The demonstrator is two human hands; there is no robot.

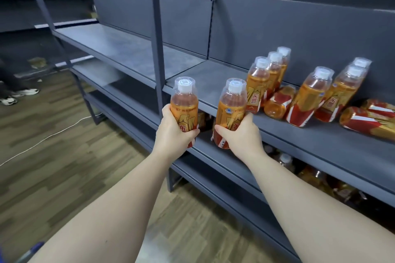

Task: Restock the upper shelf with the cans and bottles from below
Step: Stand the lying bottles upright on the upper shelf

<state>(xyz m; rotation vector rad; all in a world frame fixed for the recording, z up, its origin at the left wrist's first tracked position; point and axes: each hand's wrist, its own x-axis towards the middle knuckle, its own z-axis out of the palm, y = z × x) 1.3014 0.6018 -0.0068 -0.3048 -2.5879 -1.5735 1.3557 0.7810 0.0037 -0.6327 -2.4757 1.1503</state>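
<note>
Dark grey shelving unit (158, 28) fills the frame ahead of you, on wood-pattern floor (64, 134). Upper shelf (218, 74) is partly stocked at its right section: a row of three orange bottles (257, 85) stands upright, one behind the other, and a second group of three (310, 96) stands just to the right. Red-and-gold cans lie on their sides there, one (280, 102) between the two groups and more (363, 121) at the far right (exact count cut off by the frame edge). Lower shelf (224, 156) carries further bottles (310, 175), mostly in shadow. You hold one bottle in each hand, both upright and level with the front edge of the upper shelf, neither resting on it. Left-hand bottle (184, 102) sits in front of the shelving upright; right-hand bottle (230, 104) is just beside the nearest standing bottle. Your left hand (173, 132) grips its bottle low on the label, fingers (193, 132) curled round it. Your right hand (241, 132) does likewise, thumb across the front of the label. A white cable (42, 139) runs over the floor at left.
</note>
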